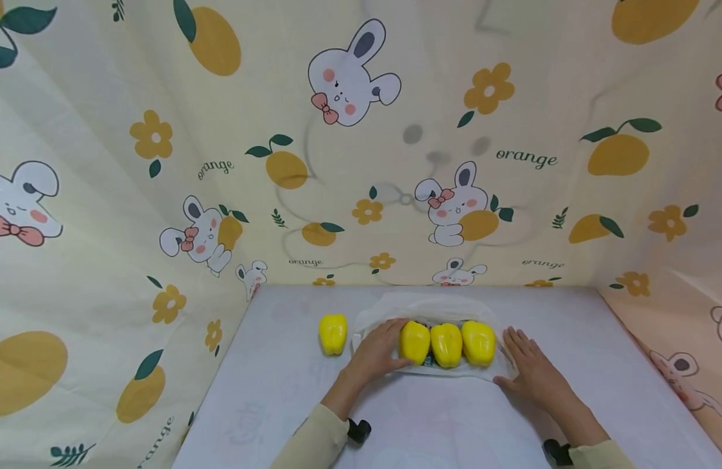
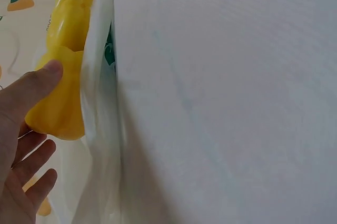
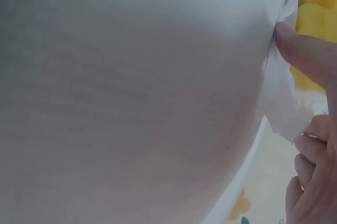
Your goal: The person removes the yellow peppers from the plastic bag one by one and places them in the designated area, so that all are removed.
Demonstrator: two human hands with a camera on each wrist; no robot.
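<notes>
Head view: even, diffuse light, fairly sharp; small highlights on the yellow peppers [image 1: 446,345], soft shadow on the table [image 1: 431,423] beside the right forearm [image 1: 571,413]. Left wrist: dimmer, soft-edged diagonal shadow across the table. Right wrist: dim, hazy, low contrast; brighter toward top centre, darkest upper left.

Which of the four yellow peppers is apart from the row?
The leftmost pepper in the head view: it sits alone on the table, outside the white sheet; the other three peppers are within it.
</notes>
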